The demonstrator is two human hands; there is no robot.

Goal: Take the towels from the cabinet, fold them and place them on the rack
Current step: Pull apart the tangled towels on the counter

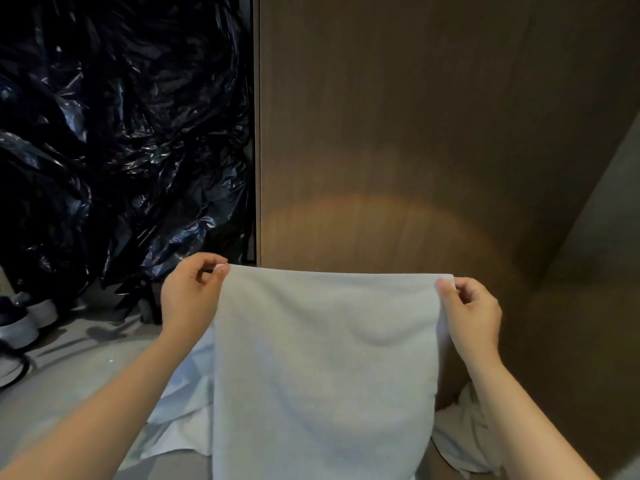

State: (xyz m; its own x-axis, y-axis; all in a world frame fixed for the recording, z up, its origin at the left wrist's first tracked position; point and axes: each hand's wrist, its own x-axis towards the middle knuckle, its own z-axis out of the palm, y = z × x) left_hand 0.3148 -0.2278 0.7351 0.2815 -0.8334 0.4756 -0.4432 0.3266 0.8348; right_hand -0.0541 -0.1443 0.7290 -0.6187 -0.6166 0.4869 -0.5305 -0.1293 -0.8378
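I hold a pale blue towel (322, 368) up in front of me by its top edge. My left hand (188, 294) pinches the upper left corner between thumb and curled fingers; my right hand (472, 310) pinches the upper right corner the same way. Top edge stretched nearly level between the two hands, with a slight sag toward the right. The cloth hangs straight down from there and runs out of the bottom of the view, with soft shallow creases in the upper right part.

Behind the towel: a brown wood-grain cabinet panel (415, 133), a warm patch of light falling on it just above the towel's edge. To the left of the panel, crumpled black plastic sheeting (121, 133), glossy and dark.

Below and behind the hanging towel, more white cloth (180, 420) lies bunched on the floor at the left, and another white heap (464, 434) shows at the right, beside my right forearm. Far left, on the grey floor (69, 386), a pair of grey shoes (27, 320).
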